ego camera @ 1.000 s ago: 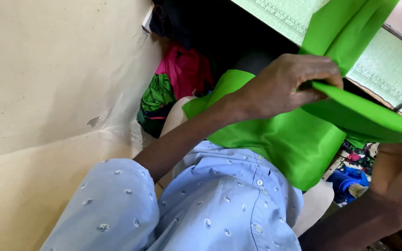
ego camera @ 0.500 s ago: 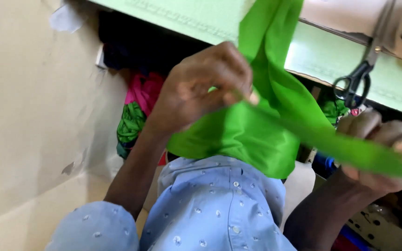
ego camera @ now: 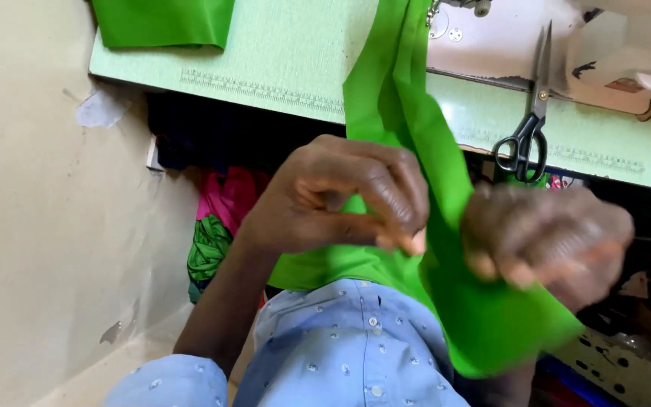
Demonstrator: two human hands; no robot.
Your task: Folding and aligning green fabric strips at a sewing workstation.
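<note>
So my left hand (ego camera: 340, 200) is pinching the long strip of bright green fabric (ego camera: 408, 136) between thumb and fingertips, right in front of my chest and just below the edge of the pale green sewing table (ego camera: 280, 68). My right hand (ego camera: 548, 237) is blurry, but its fingers are curled shut on the same strip, just beside the left one. Half a second ago the two hands were well apart with the strip stretched between them; now they're nearly touching, and the cloth hangs down from the table top, bunching over my light blue dotted shirt (ego camera: 340, 354). The black-handled steel scissors (ego camera: 533, 113) lie on the table, above my right hand. More green cloth (ego camera: 163, 21) sits at the table's far left corner.
</note>
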